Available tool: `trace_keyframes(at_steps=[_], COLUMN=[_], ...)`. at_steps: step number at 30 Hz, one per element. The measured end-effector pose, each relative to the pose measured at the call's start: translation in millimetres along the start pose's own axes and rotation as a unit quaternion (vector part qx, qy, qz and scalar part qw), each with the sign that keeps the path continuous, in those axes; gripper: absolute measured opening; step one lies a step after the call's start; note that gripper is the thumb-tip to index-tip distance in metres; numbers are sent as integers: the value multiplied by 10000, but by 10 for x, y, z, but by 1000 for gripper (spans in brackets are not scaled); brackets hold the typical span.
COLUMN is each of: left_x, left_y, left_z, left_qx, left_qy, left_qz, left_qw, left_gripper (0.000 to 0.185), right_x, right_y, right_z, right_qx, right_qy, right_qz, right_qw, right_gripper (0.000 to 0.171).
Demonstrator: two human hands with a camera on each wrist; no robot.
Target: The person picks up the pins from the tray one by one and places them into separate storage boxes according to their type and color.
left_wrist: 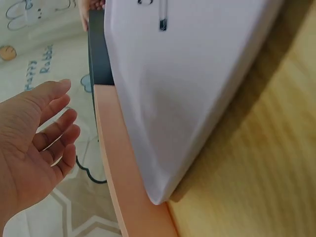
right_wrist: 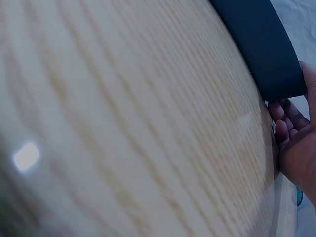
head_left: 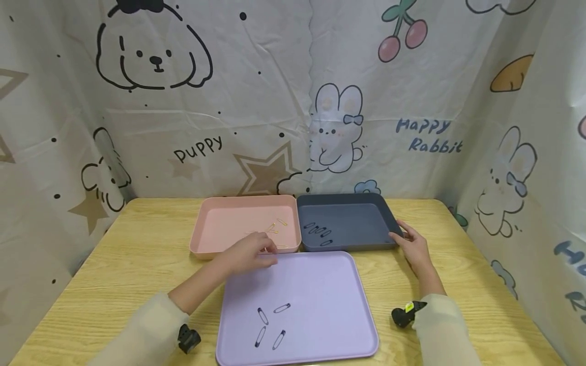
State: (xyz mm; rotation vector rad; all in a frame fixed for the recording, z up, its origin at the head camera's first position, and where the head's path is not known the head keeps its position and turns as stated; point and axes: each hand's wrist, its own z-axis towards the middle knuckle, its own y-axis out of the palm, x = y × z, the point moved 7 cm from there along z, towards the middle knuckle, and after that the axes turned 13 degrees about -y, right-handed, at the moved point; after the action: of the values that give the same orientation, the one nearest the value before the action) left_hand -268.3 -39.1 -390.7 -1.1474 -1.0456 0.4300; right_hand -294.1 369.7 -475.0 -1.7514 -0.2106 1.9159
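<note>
Wood-grain table (head_left: 137,254) carries everything, fenced on three sides by a white cartoon-print cloth (head_left: 256,101) with puppies, rabbits and cherries. Nearest the person lies the lilac tray (head_left: 320,274), the biggest of three, with four safety pins (head_left: 270,323) clustered toward its near left part. Behind it, side by side and touching, sit the pink tray (head_left: 215,223) on the left and the dark blue tray (head_left: 352,218) on the right. Several gold pins (head_left: 276,226) lie in the pink tray near its right wall, and a row of dark pins (head_left: 318,233) lies in the blue tray toward its left front.

The left hand (head_left: 249,254) hovers over the seam where the pink tray's front rim meets the lilac tray's far edge; the left wrist view shows its palm open, fingers relaxed and slightly bent, holding nothing. The right hand (head_left: 414,246) rests on the table just beside the blue tray's front right corner, fingertips touching that corner, fingers loosely extended and gripping nothing. A small black wrist camera (head_left: 405,314) shows at the right cuff.
</note>
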Motion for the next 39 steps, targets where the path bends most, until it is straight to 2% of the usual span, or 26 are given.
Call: trace_keyframes(at_steps=[11,15,19,27,35,39], left_x=[31,36,38,89,144,167], left_y=[140,180,282,484,588,620], left_z=[-346,-460,-543,-602,-556,-528], left_qx=[-330,-314,-418,-653,-576,-565], left_qy=[15,180,258,231,163,128], left_qz=[153,78,30,32,553,667], left_qw=[9993,9993,9988,9976,9967,9961], left_gripper=[15,14,14,14,14,11], right_x=[-21,-6,14,34,23,23], right_y=[-8,-8,-10,-1,-7,0], right_z=[-7,1,10,13,10,15], right_qx=[47,51,54,64,56,23], right_qy=[6,-12,-31,-57,-14,6], right_qz=[-47,-78,-116,-34,-53,-71], right_qw=[10000,10000,9999,10000,10000,10000], right_gripper=[63,63,64,64,63,63])
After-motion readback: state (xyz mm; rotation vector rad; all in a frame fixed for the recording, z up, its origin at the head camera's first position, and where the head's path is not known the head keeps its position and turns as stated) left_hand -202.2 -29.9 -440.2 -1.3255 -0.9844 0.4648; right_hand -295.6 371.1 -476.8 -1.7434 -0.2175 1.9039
